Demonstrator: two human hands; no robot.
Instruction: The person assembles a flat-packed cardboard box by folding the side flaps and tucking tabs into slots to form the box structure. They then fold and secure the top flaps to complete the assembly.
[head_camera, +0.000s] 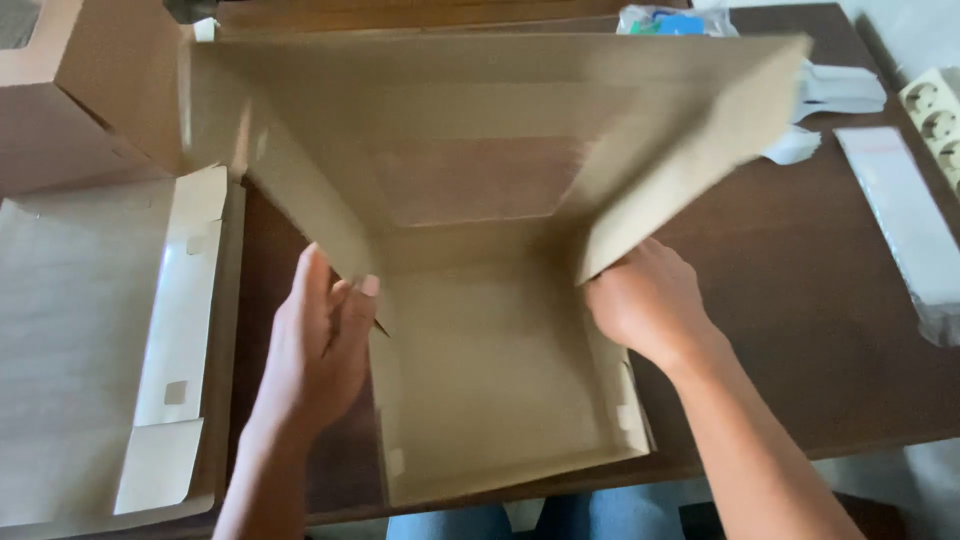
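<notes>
Holding a half-folded cardboard box (480, 330) over the middle of a dark brown wooden table (800, 300), near its front edge. Left hand (318, 345) flat and upright against the box's left wall, fingers straight and together, thumb tucked at the inner face. Right hand (645, 300) curled around the lower corner of the right flap, fingers hidden behind the board, so cannot tell how tightly pinched. Matte kraft board, tan, smooth, creased in straight fold lines; broad flaps splayed upward and outward, slightly blurred; shallow rectangular tray at the bottom with small locking tabs along its right rim. Lying to the left, another flat box blank (90, 340), paler, with a long narrow folded side strip and a square slot. Standing at the far left corner, a taller brown carton (80, 90) with plain sides. Resting at the right edge, a long clear plastic sleeve (900, 210), glossy and wrinkled at its end, beside a cream-coloured power strip (935, 110) with round sockets. Sitting behind the right flap, white plastic pieces (835, 90), smooth and angular.
</notes>
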